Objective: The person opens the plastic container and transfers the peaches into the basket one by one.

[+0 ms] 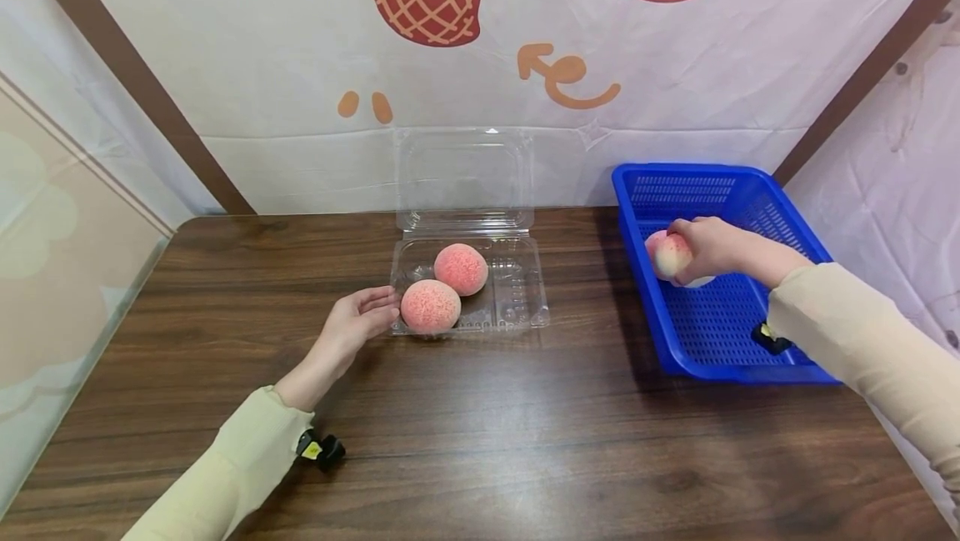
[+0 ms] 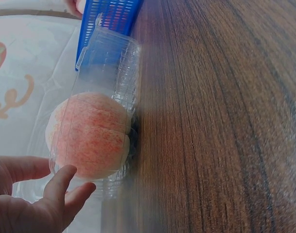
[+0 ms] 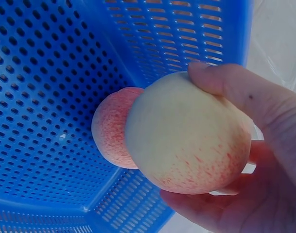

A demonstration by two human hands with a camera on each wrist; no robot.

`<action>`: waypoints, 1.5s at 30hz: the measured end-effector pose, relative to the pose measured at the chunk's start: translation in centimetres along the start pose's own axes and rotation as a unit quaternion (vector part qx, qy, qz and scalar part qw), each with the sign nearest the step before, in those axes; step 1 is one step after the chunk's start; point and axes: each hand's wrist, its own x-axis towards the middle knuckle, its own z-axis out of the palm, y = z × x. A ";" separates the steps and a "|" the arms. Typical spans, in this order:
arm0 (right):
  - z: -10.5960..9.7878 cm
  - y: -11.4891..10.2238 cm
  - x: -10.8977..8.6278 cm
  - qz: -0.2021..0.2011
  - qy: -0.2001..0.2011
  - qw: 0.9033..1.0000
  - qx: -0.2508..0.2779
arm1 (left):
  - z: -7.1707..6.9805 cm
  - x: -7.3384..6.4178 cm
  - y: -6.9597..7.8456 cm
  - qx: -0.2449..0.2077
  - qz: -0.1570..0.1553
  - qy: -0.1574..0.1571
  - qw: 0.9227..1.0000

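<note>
My right hand grips a pale peach with a red blush, thumb on one side and fingers curled round the other. It is inside the blue basket, close by another pink peach that lies in the basket's corner. On the table, a clear plastic clamshell box stands with its lid raised at the back. Two pink peaches, a front one and a rear one, lie in its left half. My left hand has its fingertips right at the box's left edge, fingers loosely extended.
The brown wooden table carries the box in the middle and the basket at the right. Behind it hangs a white printed cloth. The basket's high walls surround my right hand.
</note>
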 end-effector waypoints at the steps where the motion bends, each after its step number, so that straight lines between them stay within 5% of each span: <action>1: 0.0 0.0 0.0 0.000 -0.003 1.000 0.000 | 0.0 0.0 0.0 0.000 0.000 0.001 1.000; 20: 2.0 0.4 -0.2 0.006 -0.046 0.999 -0.009 | -0.1 0.1 -0.3 -0.005 0.004 -0.001 1.000; 30: 2.6 0.4 -0.1 -0.023 -0.046 0.999 -0.010 | 0.0 0.0 -0.2 -0.006 0.005 -0.001 1.000; 45: 3.3 0.3 0.3 -0.001 -0.086 0.996 -0.008 | -0.1 0.1 -0.2 -0.001 0.008 -0.001 1.000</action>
